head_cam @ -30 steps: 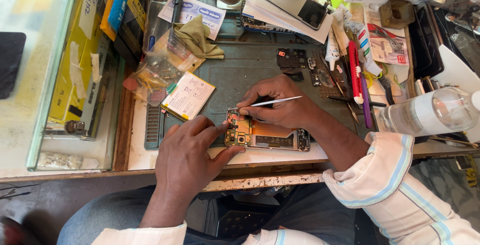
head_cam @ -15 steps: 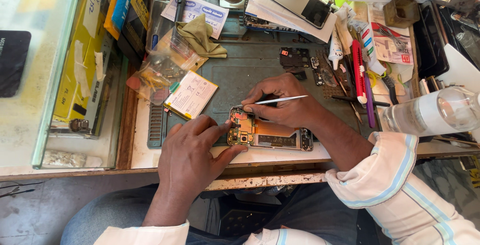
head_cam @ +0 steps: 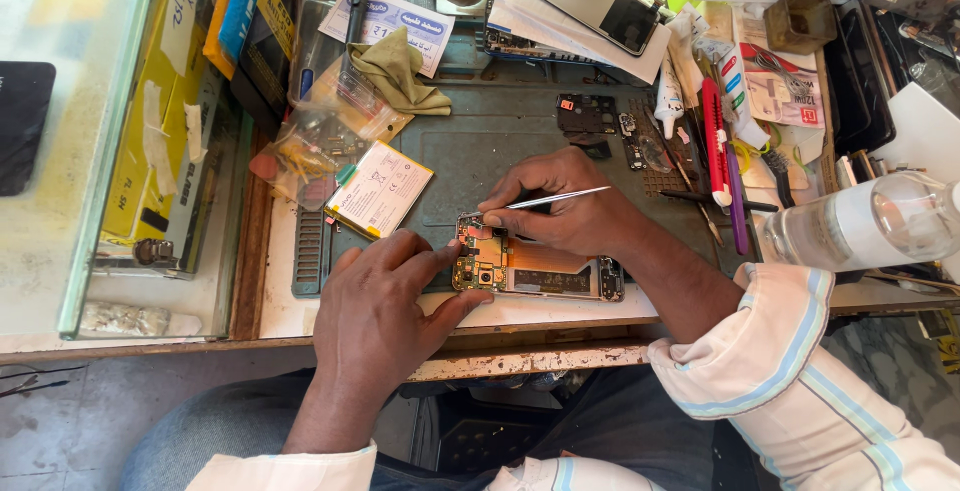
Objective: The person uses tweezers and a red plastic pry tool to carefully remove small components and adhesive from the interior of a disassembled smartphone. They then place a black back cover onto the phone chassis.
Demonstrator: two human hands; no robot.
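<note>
Opened phone [head_cam: 540, 273] lies back-off on the dark work mat [head_cam: 500, 141] at the near edge of the worktop [head_cam: 290, 311], long axis running left to right across the person, exposed board end at the left. Left hand [head_cam: 385, 306] is curled partly closed, thumb and forefinger pinching the phone's left end from both long edges, steadying it. Right hand [head_cam: 565, 206] is closed in a pen grip on thin metal tweezers [head_cam: 545, 199]; tips point left and down, meeting the board at the upper left corner, just beside the left forefinger. Both hands sit on the phone; the right reaches over from behind it. Loose battery [head_cam: 380, 189] lies just left of the mat; clear plastic bottle [head_cam: 860, 226] well apart at right.
</note>
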